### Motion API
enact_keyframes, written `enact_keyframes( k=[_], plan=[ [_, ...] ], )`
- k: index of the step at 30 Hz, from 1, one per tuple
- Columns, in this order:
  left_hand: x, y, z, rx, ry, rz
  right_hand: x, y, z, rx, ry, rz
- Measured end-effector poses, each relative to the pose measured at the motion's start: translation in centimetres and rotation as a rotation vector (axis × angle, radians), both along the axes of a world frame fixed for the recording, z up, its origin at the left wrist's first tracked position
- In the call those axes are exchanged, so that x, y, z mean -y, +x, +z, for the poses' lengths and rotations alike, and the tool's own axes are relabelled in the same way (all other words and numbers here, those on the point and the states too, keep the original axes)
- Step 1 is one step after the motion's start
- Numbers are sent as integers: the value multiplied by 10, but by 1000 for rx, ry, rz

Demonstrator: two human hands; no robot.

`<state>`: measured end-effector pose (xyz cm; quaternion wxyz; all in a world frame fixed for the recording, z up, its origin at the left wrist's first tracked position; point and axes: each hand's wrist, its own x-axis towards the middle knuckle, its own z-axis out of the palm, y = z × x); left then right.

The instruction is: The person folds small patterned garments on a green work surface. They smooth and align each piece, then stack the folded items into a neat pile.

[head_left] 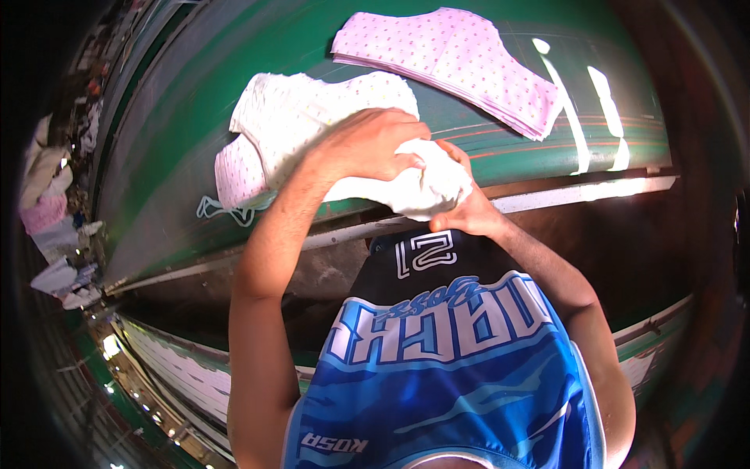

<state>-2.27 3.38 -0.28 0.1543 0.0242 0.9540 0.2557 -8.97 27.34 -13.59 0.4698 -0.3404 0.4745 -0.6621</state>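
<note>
A bunched piece of white cloth (437,184) is between my hands at the near edge of the green table. My left hand (379,144) grips it from above with bent fingers. At its right end my right hand (473,207) is closed around the cloth, thumb below and fingers behind. Left of and behind the hands lies a white garment piece with small printed dots (289,102); whether it joins the bunched cloth is hidden by my left hand. Beside it is a pink dotted piece (238,172), with thin pale cords (226,209) trailing toward the table edge.
A stack of pink dotted cut fabric pieces (445,62) lies farther back on the green table (187,94). A pale metal rail (586,192) runs along the near edge. Heaped cloths (58,219) are at the far left. Bright sunlight patches fall on the right side.
</note>
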Motion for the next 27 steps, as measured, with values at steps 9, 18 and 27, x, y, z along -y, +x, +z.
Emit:
enact_keyframes(
  k=[9, 18, 27],
  plan=[
    [-84, 89, -12, -856, -28, 330, 13, -9, 74, 18, 103, -90],
    [-52, 84, -39, -1302, -347, 540, 96, -19, 152, -8, -1, 99],
    [80, 103, 89, -1329, -158, 867, 172, -82, 201, 198, -267, 158]
  ],
)
